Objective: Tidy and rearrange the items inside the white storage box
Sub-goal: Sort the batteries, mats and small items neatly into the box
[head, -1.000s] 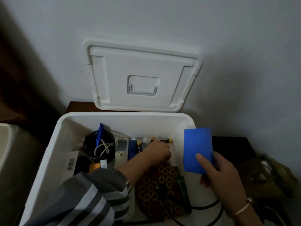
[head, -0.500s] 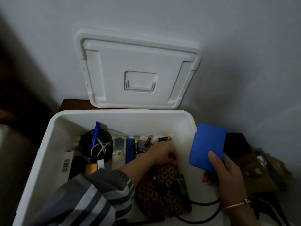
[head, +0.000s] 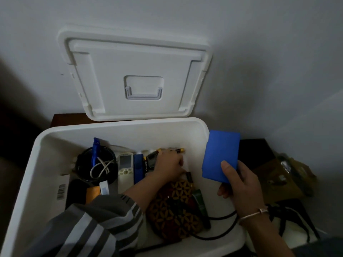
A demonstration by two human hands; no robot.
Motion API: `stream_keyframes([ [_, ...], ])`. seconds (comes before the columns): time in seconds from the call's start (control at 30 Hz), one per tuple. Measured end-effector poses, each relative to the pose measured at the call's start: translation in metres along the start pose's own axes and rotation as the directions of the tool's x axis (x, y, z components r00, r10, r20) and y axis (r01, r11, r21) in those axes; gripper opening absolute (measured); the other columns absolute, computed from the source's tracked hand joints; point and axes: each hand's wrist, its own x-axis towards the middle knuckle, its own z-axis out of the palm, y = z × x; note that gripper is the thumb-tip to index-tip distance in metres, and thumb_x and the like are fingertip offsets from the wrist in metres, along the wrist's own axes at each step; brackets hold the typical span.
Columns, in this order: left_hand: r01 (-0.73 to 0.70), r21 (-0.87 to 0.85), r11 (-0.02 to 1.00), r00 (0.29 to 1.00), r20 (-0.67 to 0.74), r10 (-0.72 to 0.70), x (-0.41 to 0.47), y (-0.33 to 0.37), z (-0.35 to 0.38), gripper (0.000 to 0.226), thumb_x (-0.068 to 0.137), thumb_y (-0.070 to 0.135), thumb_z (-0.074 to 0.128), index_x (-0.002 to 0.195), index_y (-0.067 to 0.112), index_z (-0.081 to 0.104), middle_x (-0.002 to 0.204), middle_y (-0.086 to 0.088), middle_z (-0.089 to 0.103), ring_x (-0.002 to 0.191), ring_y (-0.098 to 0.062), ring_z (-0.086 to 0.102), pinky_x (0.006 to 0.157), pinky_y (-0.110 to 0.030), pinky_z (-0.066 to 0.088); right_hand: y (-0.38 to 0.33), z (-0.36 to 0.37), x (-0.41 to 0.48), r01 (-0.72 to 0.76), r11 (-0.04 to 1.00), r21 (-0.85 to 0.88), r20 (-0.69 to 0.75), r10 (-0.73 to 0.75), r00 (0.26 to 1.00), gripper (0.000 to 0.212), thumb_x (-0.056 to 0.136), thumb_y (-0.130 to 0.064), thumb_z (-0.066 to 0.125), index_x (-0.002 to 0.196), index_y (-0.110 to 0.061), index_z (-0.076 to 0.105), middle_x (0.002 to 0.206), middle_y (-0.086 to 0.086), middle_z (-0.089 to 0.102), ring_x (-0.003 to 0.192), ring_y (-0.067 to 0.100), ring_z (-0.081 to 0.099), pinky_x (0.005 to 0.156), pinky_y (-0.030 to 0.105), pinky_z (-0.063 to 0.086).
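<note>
Blue packet [head: 220, 156] in my right hand's [head: 240, 186] pinch, at three o'clock of my left hand [head: 168, 165] down inside the white storage box [head: 118, 125], that hand's grip unclear.

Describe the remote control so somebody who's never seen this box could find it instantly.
Look inside the open white storage box, along its far wall. The remote control lies between a black cable coil and a blue item; it alone is pale with a screen.
</note>
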Motion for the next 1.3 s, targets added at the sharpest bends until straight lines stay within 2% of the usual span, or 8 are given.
stream_keyframes([
  [0.13, -0.099, -0.068, 0.993, 0.994, -0.042, 0.096, -0.007, -0.003, 0.003, 0.023, 0.083, 0.032, 0.069, 0.106, 0.026, 0.067, 0.118, 0.004, 0.058, 0.114, -0.016, 0.046, 0.094, -0.034, 0.032, 0.001, 0.0, 0.0, 0.018, 1.0, -0.006, -0.004, -0.018, 1.0, 0.027, 0.077, -0.039, 0.058, 0.087, -0.014, 0.063, 0.047, 0.003, 0.059, 0.036, 0.014, 0.053, 0.037, 0.018, 0.04],
  [0.3, -0.215, -0.142, 0.966, 0.963, 0.134, 0.234, -0.002, 0.001, -0.001, 0.021, 0.083, 0.021, 0.07, 0.102, 0.028, 0.074, 0.108, 0.002, 0.061, 0.104, -0.019, 0.051, 0.083, -0.033, 0.04, 0.003, 0.0, 0.001, 0.024, 1.0, -0.005, -0.017, -0.024, 1.0, 0.029, 0.081, -0.042, 0.066, 0.084, -0.014, 0.063, 0.047, 0.002, 0.058, 0.035, 0.014, 0.053, 0.036, 0.018, 0.039],
  [0.43, -0.273, -0.051, 0.961, 0.927, 0.253, 0.277, 0.007, 0.001, -0.006, 0.02, 0.087, 0.025, 0.066, 0.105, 0.031, 0.073, 0.117, 0.003, 0.056, 0.108, -0.02, 0.044, 0.08, -0.032, 0.029, 0.004, 0.001, 0.001, 0.02, 1.0, -0.012, -0.019, -0.021, 1.0, 0.032, 0.077, -0.043, 0.059, 0.087, -0.013, 0.063, 0.047, 0.003, 0.058, 0.035, 0.014, 0.053, 0.036, 0.019, 0.04],
  [0.6, -0.345, 0.076, 0.935, 0.925, 0.195, 0.326, 0.004, -0.003, -0.006, 0.023, 0.09, 0.036, 0.063, 0.109, 0.026, 0.071, 0.111, -0.001, 0.059, 0.104, -0.018, 0.048, 0.077, -0.027, 0.026, 0.005, 0.0, 0.001, 0.03, 0.999, -0.014, -0.014, -0.03, 0.999, 0.032, 0.081, -0.042, 0.063, 0.088, -0.012, 0.063, 0.046, 0.002, 0.058, 0.036, 0.014, 0.052, 0.037, 0.019, 0.039],
  [0.77, -0.254, 0.178, 0.951, 0.963, -0.043, 0.265, -0.01, -0.02, -0.013, 0.024, 0.09, 0.032, 0.061, 0.102, 0.014, 0.07, 0.109, -0.004, 0.062, 0.105, -0.021, 0.054, 0.089, -0.031, 0.036, 0.006, 0.0, 0.001, 0.028, 1.0, -0.014, -0.01, -0.028, 1.0, 0.033, 0.078, -0.044, 0.061, 0.087, -0.012, 0.062, 0.046, 0.003, 0.057, 0.036, 0.013, 0.052, 0.037, 0.019, 0.039],
  [0.97, -0.042, 0.197, 0.98, 0.962, -0.257, 0.093, -0.017, -0.016, -0.008, 0.022, 0.087, 0.025, 0.065, 0.098, 0.007, 0.067, 0.113, -0.011, 0.063, 0.099, -0.026, 0.059, 0.084, -0.036, 0.047, 0.007, -0.001, 0.001, 0.022, 1.0, 0.002, 0.0, -0.022, 1.0, 0.035, 0.076, -0.044, 0.058, 0.087, -0.012, 0.062, 0.048, 0.002, 0.058, 0.037, 0.013, 0.052, 0.038, 0.019, 0.039],
  [1.17, -0.107, 0.296, 0.949, 0.975, -0.158, 0.159, -0.001, -0.008, 0.004, 0.038, 0.096, 0.021, 0.05, 0.133, 0.012, 0.049, 0.137, -0.008, 0.051, 0.122, -0.025, 0.051, 0.101, -0.036, 0.041, 0.007, 0.0, 0.002, 0.048, 0.999, -0.016, 0.001, -0.048, 0.999, 0.031, 0.078, -0.042, 0.058, 0.085, -0.011, 0.062, 0.049, 0.001, 0.058, 0.036, 0.014, 0.053, 0.037, 0.019, 0.039],
  [1.3, -0.129, 0.419, 0.899, 0.984, -0.058, 0.168, 0.009, -0.004, 0.007, 0.043, 0.096, 0.017, 0.049, 0.137, 0.007, 0.04, 0.14, -0.015, 0.046, 0.124, -0.028, 0.048, 0.104, -0.039, 0.039, 0.007, 0.0, 0.002, 0.052, 0.998, -0.021, -0.002, -0.052, 0.999, 0.032, 0.081, -0.046, 0.064, 0.086, -0.014, 0.062, 0.05, 0.001, 0.059, 0.036, 0.014, 0.053, 0.037, 0.018, 0.039],
])
